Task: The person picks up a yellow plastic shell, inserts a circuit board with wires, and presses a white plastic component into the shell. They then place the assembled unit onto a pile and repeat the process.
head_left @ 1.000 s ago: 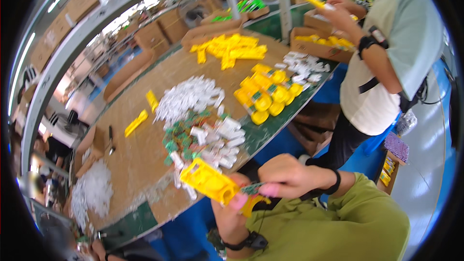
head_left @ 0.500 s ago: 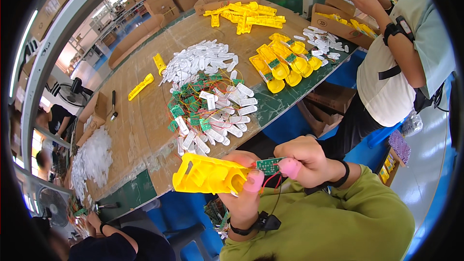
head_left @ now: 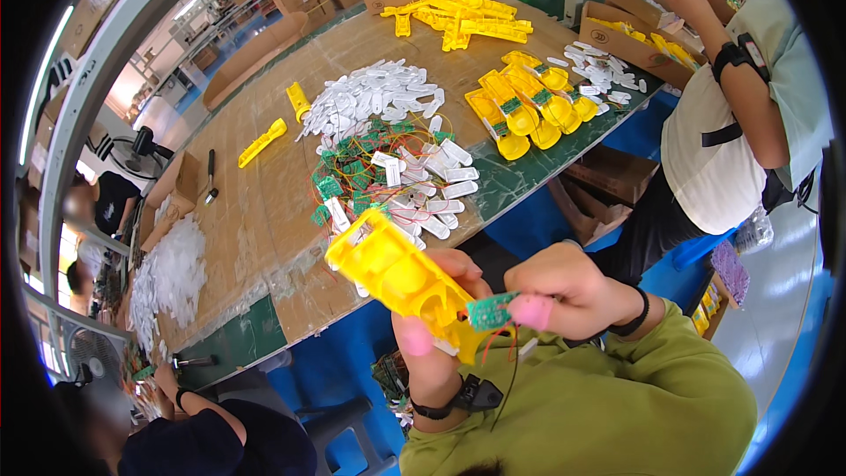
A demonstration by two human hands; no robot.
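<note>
The left hand (head_left: pixel 430 363) grips the yellow plastic housing (head_left: pixel 401 273), hollow side visible. The right hand (head_left: pixel 568 291) pinches the green circuit board (head_left: pixel 491 311) at the housing's 4 o'clock end; contact between board and housing cannot be determined. From the housing, wired circuit boards (head_left: pixel 357 174) lie at 12 o'clock, yellow shells (head_left: pixel 520 119) at 1 o'clock.

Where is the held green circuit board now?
In the head view, the board is lower-right of centre, in the right hand, beside the yellow shell.
</note>
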